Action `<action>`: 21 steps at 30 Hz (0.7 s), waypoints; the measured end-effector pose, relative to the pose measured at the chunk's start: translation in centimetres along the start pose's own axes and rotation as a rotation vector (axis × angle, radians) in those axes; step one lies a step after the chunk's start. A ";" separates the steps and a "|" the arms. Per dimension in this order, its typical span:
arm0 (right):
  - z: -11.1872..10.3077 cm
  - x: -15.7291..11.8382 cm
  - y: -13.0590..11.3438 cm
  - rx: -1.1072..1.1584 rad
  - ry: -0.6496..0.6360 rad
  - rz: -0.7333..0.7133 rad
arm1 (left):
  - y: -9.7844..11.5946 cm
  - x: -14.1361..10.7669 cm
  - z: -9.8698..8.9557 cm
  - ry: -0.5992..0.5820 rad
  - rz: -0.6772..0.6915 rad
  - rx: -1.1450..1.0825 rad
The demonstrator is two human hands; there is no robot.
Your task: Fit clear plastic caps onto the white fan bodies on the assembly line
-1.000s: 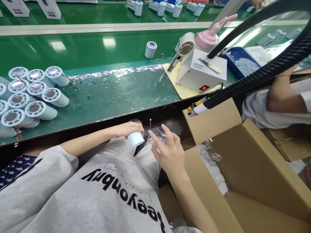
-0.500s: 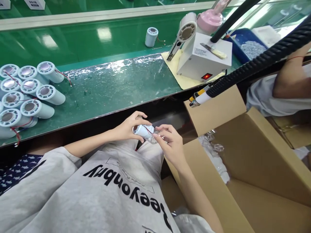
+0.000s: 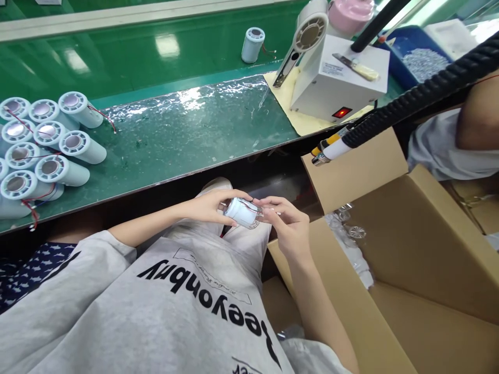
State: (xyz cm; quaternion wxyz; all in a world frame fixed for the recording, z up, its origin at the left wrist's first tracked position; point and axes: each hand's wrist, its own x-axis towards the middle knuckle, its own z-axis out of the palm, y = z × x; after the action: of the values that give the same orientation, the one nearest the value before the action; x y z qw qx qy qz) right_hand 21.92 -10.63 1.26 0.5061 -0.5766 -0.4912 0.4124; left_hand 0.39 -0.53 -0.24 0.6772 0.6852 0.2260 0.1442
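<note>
A light-blue cylinder (image 3: pixel 242 212) with thin dark and red wires lies on its side above my lap. My left hand (image 3: pixel 212 206) grips it between thumb and fingers near its left end. A clear plastic cover (image 3: pixel 255 224) with ribs surrounds the cylinder, at least at its right end. There my right hand (image 3: pixel 290 223) pinches the wires (image 3: pixel 260 209); a small white tip shows between its fingers. Whether those fingers also press on the cover is hard to see.
Several similar cylinders (image 3: pixel 50 135) stand grouped on the green bench (image 3: pixel 187 135) at left; one (image 3: pixel 252 45) stands farther back. A white box (image 3: pixel 339 83) with a red switch sits beside a black hose (image 3: pixel 413 93). Right of me, an open carton (image 3: pixel 436 249) holds clear covers (image 3: pixel 356 232). A co-worker's arm (image 3: pixel 479 114) shows.
The cylinder now sits deeper in the clear cover. My right fingers have shifted from the cover's ribbed end to the wires. Both hands appear slightly farther right as the view shifts.
</note>
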 end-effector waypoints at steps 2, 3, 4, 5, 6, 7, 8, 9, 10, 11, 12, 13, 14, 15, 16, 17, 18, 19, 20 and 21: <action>-0.3 -0.3 0.1 -0.100 -0.079 -0.083 | -0.2 -0.2 0.3 0.036 -0.033 -0.112; -0.4 -0.4 0.1 -0.175 -0.115 -0.137 | -0.4 -0.2 0.4 0.058 -0.048 -0.176; -0.5 -0.6 0.2 -0.249 -0.139 -0.189 | -0.5 -0.3 0.5 0.075 -0.059 -0.230; -0.6 -0.8 0.2 -0.309 -0.154 -0.236 | -0.5 -0.4 0.6 0.087 -0.065 -0.268; -0.6 -0.9 0.4 -0.345 -0.161 -0.274 | -0.5 -0.5 0.7 0.087 -0.069 -0.288; -0.7 -1.1 0.5 -0.353 -0.166 -0.302 | -0.5 -0.6 0.7 0.079 -0.074 -0.296; -0.7 -1.2 0.6 -0.340 -0.172 -0.316 | -0.4 -0.7 0.7 0.066 -0.079 -0.296; -0.7 -1.3 0.7 -0.313 -0.182 -0.321 | -0.3 -0.8 0.6 0.049 -0.082 -0.292; -0.7 -1.4 0.8 -0.279 -0.191 -0.319 | -0.2 -0.9 0.6 0.032 -0.080 -0.286; -0.6 -1.5 0.9 -0.242 -0.197 -0.314 | 0.0 -1.0 0.5 0.017 -0.071 -0.280; -0.6 -1.6 0.9 -0.208 -0.200 -0.304 | 0.1 -1.1 0.5 0.005 -0.056 -0.268; -0.6 -1.6 1.0 -0.178 -0.203 -0.292 | 0.3 -1.2 0.4 -0.002 -0.038 -0.250; -0.5 -1.7 1.0 -0.151 -0.206 -0.282 | 0.5 -1.3 0.3 -0.009 -0.019 -0.230; -0.5 -1.8 0.9 -0.125 -0.207 -0.270 | 0.6 -1.4 0.2 -0.017 -0.004 -0.207; -0.4 -1.8 0.9 -0.104 -0.206 -0.255 | 0.8 -1.5 0.1 -0.026 0.010 -0.184; -0.4 -1.9 0.8 -0.088 -0.205 -0.237 | 0.9 -1.6 0.1 -0.036 0.024 -0.164; -0.4 -1.9 0.8 -0.077 -0.204 -0.216 | 1.0 -1.6 0.0 -0.046 0.039 -0.148; -0.4 -2.0 0.7 -0.068 -0.207 -0.191 | 1.0 -1.7 0.0 -0.056 0.054 -0.136; -0.5 -2.0 0.6 -0.058 -0.215 -0.161 | 1.1 -1.8 0.0 -0.065 0.067 -0.125; -0.5 -2.0 0.4 -0.043 -0.225 -0.129 | 1.1 -1.8 0.0 -0.069 0.078 -0.116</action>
State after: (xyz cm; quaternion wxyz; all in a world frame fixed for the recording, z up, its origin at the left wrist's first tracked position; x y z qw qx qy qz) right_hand 22.11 -12.68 0.85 0.4607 -0.5047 -0.5896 0.4305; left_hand -1.04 -1.41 1.05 0.7169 0.6578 0.1668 0.1596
